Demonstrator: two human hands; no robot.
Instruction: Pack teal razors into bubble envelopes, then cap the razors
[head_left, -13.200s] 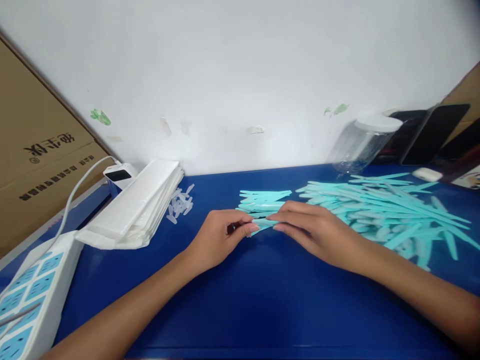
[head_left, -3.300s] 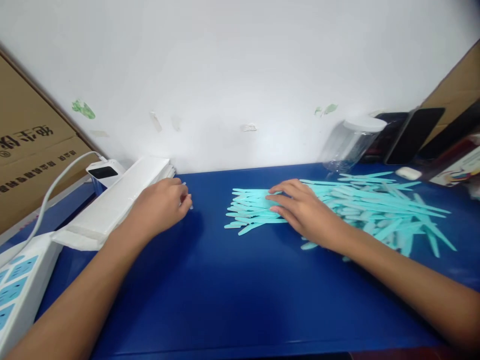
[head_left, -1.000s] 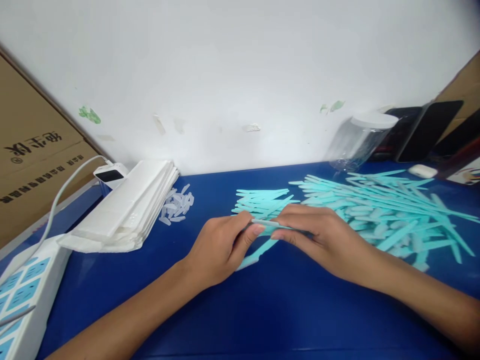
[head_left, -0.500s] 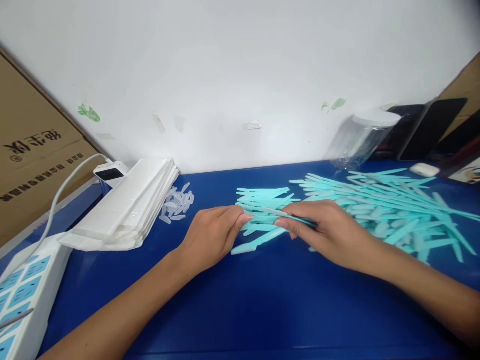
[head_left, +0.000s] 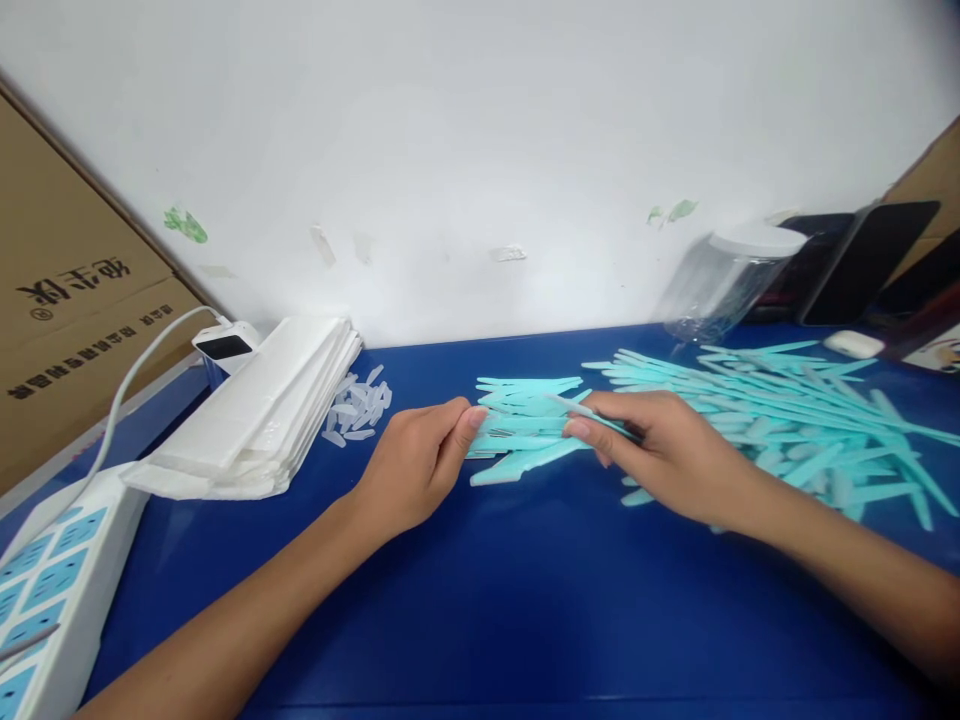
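Observation:
My right hand (head_left: 652, 445) is closed, thumb and fingers pinching a slim turquoise eyebrow razor (head_left: 592, 413). That razor slants above a loose row of similar razors (head_left: 525, 395) lying on the blue table. At the left end of this row is my left hand (head_left: 420, 460), its thumb pressed to the curled index finger. Whatever sits in that pinch is hidden or too small to make out. Left of it lies a small heap of translucent pale pieces (head_left: 360, 405), shaped like blade covers. A large pile of turquoise razors (head_left: 795, 420) spreads to the right, partly behind my right hand.
A stack of white packets (head_left: 255, 400) leans beside a white device with a dark screen (head_left: 229, 345). A power strip (head_left: 67, 570) lies at the left, near a cardboard box (head_left: 75, 290). Back right stand a clear lidded jar (head_left: 727, 285) and a dark phone-like slab (head_left: 866, 265).
My left hand has drawn slightly left and up, its thumb coming away from the razor in my right hand. My right hand has shifted slightly right with its razor.

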